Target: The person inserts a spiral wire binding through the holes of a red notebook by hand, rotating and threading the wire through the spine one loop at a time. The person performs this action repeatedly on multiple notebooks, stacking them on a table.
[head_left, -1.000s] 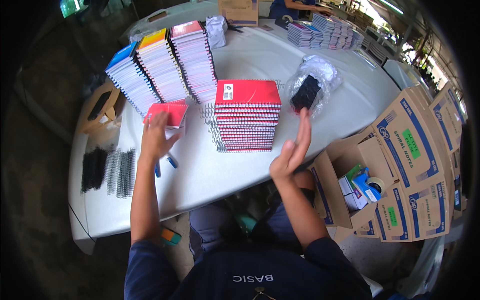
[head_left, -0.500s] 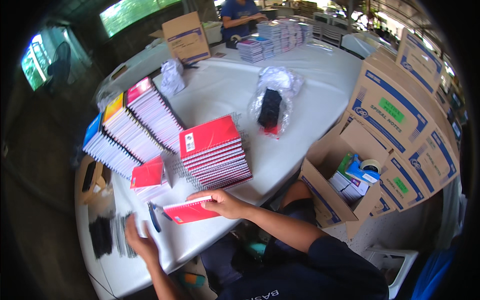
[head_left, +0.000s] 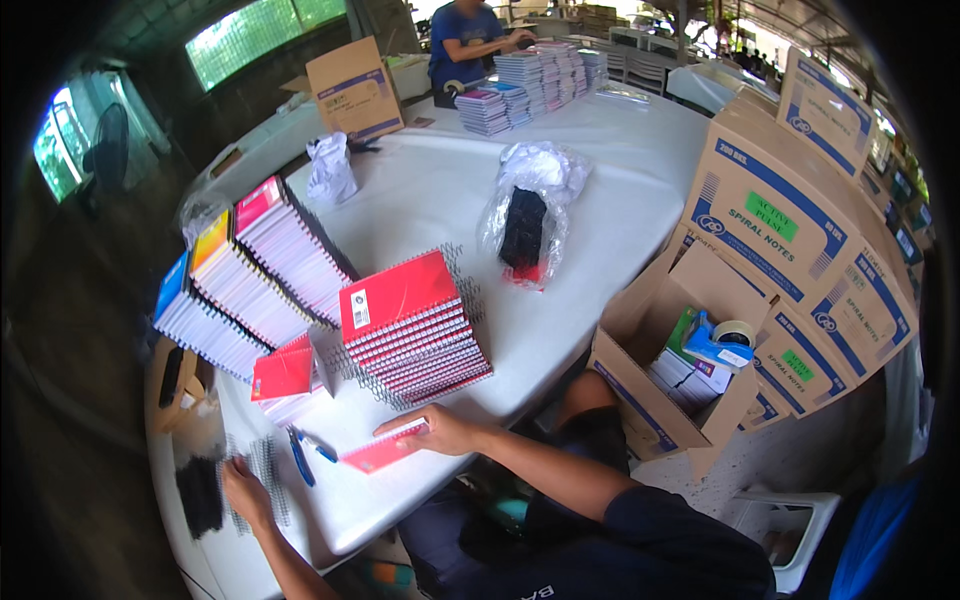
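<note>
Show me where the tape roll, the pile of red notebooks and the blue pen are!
tape roll [head_left: 735, 333], head view, on its top ring.
pile of red notebooks [head_left: 400, 292], head view, on the top red cover.
blue pen [head_left: 301, 460], head view, on its barrel's middle.

Bright daylight on the white table [head_left: 620, 190], dim left side, dark fisheye rim, bent, slightly blurred edges.

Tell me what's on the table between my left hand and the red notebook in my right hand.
Between left hand and red notebook, the head view shows blue pens on the white table.
</note>
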The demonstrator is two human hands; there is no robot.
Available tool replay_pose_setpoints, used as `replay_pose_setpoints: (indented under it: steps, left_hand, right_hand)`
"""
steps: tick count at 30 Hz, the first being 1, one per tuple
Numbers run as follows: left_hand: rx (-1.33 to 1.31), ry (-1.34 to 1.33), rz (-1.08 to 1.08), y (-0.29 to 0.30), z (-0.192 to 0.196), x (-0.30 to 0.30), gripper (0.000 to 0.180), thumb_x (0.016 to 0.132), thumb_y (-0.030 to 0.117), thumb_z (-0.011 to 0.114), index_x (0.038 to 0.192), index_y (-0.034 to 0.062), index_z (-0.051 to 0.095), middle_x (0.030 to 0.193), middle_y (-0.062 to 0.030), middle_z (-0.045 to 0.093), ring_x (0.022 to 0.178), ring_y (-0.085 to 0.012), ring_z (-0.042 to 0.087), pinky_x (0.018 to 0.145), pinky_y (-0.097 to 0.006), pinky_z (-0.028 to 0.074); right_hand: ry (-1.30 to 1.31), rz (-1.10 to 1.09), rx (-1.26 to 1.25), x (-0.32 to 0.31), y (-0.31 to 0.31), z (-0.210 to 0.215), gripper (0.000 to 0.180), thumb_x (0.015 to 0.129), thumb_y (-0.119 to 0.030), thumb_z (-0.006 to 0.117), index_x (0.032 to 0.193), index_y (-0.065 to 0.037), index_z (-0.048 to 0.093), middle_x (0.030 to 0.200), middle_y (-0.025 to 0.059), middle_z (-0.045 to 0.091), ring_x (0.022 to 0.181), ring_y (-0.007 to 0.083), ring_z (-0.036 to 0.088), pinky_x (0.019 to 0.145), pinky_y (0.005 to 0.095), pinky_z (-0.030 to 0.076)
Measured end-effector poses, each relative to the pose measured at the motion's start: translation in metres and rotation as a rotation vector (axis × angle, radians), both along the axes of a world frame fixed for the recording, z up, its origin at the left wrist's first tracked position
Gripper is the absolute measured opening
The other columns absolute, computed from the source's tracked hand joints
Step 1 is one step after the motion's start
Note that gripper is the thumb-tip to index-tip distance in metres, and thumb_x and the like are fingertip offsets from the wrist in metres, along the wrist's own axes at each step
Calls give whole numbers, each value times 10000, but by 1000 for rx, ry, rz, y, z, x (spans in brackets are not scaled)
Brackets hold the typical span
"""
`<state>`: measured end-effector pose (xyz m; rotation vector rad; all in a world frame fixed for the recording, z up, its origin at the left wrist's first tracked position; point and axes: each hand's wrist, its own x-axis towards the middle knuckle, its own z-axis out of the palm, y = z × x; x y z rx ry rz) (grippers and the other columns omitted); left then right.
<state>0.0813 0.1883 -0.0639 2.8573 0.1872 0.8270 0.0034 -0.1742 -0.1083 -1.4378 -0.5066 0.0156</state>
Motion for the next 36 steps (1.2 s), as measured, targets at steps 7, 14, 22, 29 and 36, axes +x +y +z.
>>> replay_pose_setpoints:
  steps: [7, 14, 22, 29, 36]
  left_hand:
    - [-892, 869, -725, -108, 31, -78, 600, 915, 301, 495, 1418, 76, 257, 652, 54, 399, 555, -48, 345, 484, -206, 306]
    - [-708, 589, -640, -104, 25, -75, 326, 948, 294, 450, 1073, 19, 572, 668, -34, 464, 608, -105, 414, 574, -260, 385]
    - [-670, 533, -785, -104, 19, -60, 325, 953, 316, 460, 838, 30, 565, 659, 16, 453, 612, -74, 384, 569, -232, 347]
    - [-727, 694, -715, -113, 14, -39, 444, 933, 403, 475, 802, 4, 618, 561, -11, 424, 540, -95, 396, 526, -259, 348]
    - [-817, 911, -698, -111, 39, -31, 403, 937, 385, 478, 791, 33, 612, 544, 22, 435, 496, -58, 376, 479, -203, 312]
  right_hand:
    - [-8, 7, -10, -4, -4, 3, 321, 832, -44, 607, 1153, -28, 598, 1116, 49, 625, 982, 74, 525, 881, 249, 423]
    - [169, -82, 31, -2, 5, -13, 318, 836, -48, 618, 1151, -7, 590, 1068, 47, 636, 954, 89, 548, 857, 257, 449]
    - [176, -150, -14, -6, 8, 0, 322, 828, -12, 602, 1148, 14, 586, 1065, 68, 634, 939, 86, 553, 855, 238, 449]
    - [128, -201, -98, -9, 5, -7, 285, 835, -43, 622, 1114, 12, 608, 986, 70, 661, 859, 77, 567, 798, 226, 464]
    - [73, -206, -125, -9, 4, -7, 277, 846, -29, 595, 1120, 6, 608, 1000, 69, 661, 868, 82, 571, 798, 223, 461]
